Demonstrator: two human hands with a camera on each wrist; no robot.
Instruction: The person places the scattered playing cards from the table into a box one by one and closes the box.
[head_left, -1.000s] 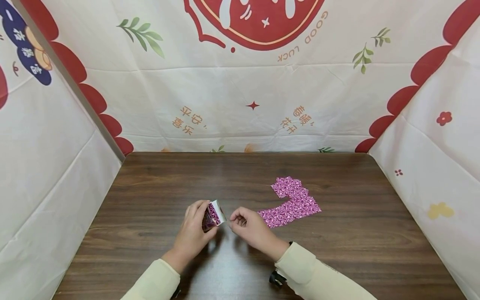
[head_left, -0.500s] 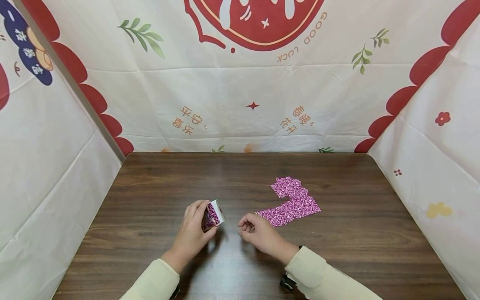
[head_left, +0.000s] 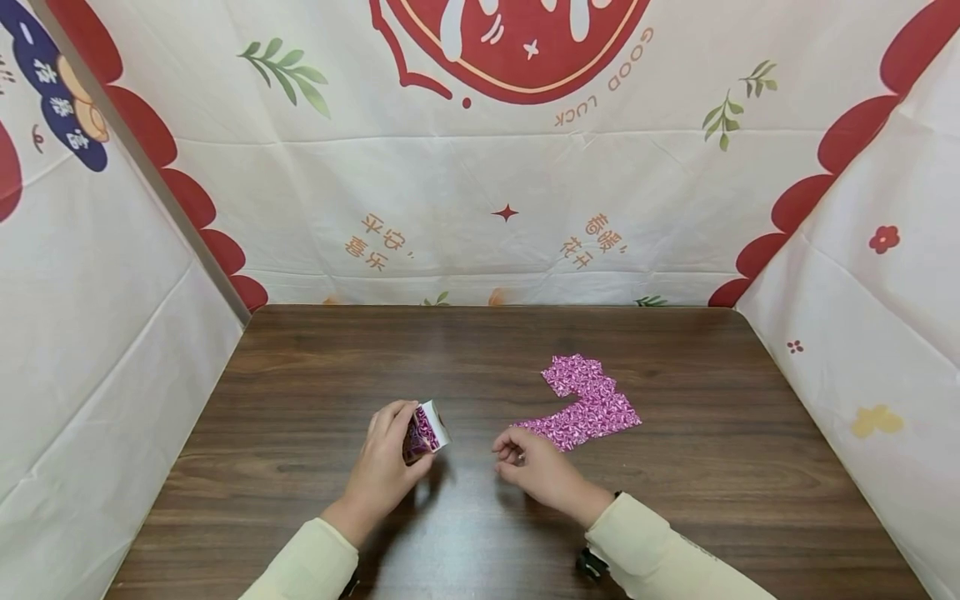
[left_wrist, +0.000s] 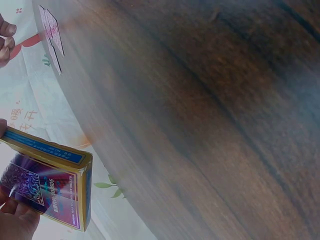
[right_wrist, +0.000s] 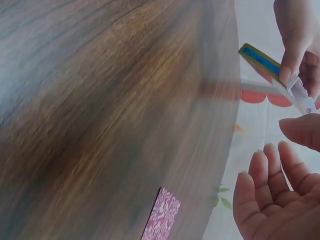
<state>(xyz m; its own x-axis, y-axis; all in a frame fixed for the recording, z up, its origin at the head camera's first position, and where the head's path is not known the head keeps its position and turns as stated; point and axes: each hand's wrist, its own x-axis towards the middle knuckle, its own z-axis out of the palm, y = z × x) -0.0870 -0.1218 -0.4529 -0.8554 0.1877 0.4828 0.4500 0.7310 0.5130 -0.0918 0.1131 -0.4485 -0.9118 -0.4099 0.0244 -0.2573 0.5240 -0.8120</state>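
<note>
My left hand (head_left: 382, 467) grips a playing card box (head_left: 425, 429), tilted above the table, with its white end facing right. In the left wrist view the box (left_wrist: 60, 195) shows a purple printed face and gold edges with a blue strip. A white flap stands out at its end in the right wrist view. To the right of the box hovers my right hand (head_left: 547, 475), its fingers loosely bent and the thumb apart, holding nothing. Just behind it, playing cards (head_left: 600, 408) with pink-and-white patterned backs lie face down, overlapping in a bent row.
The dark wooden table (head_left: 315, 358) has its far edge against a white printed cloth (head_left: 465, 175). More cloth hangs along the left and right sides.
My right hand has drawn away from the box, moving right toward the spread cards. The left hand and the box have stayed in place.
</note>
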